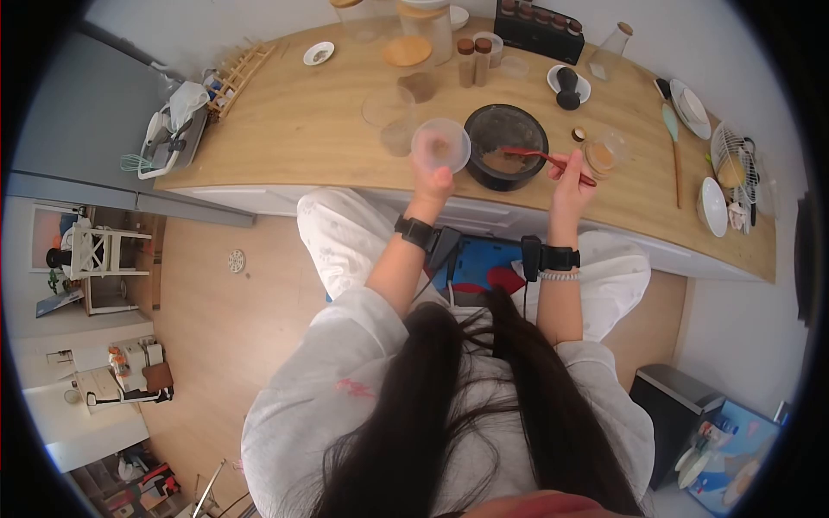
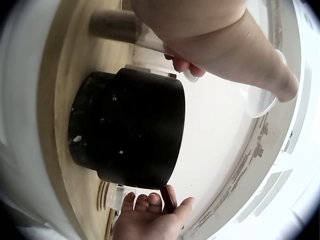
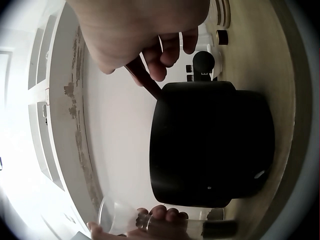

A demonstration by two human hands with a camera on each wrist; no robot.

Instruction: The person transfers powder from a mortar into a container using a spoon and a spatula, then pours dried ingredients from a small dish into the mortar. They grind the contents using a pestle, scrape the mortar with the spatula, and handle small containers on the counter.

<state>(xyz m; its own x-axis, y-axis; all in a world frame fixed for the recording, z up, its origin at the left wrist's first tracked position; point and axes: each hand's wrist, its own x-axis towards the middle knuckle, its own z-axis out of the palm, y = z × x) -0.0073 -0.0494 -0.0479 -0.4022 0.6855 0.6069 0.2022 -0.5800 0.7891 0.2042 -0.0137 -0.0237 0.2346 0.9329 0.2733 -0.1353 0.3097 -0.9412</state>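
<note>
My left hand [image 1: 428,187] grips a translucent plastic cup [image 1: 452,142], its mouth turned up, just left of a black mortar [image 1: 484,170]. A little brownish stuff shows in the cup's bottom. Between thumb and fingers, my right hand [image 1: 568,192] pinches the handle of a red spoon [image 1: 523,152]. The spoon's head reaches down into the mortar, over brown powder [image 1: 501,162] there. From the left wrist, the mortar's dark side [image 2: 135,130] hides the spoon's head, and only the handle [image 2: 169,197] shows by the right fingers.
Jars with wooden lids [image 1: 408,52] and two spice bottles [image 1: 466,65] stand behind the mortar. A black pestle [image 1: 567,89] lies in a white dish. To the right are a small clear jar [image 1: 602,157], a spatula [image 1: 674,151] and a white bowl [image 1: 712,207]. The counter's front edge runs close below the mortar.
</note>
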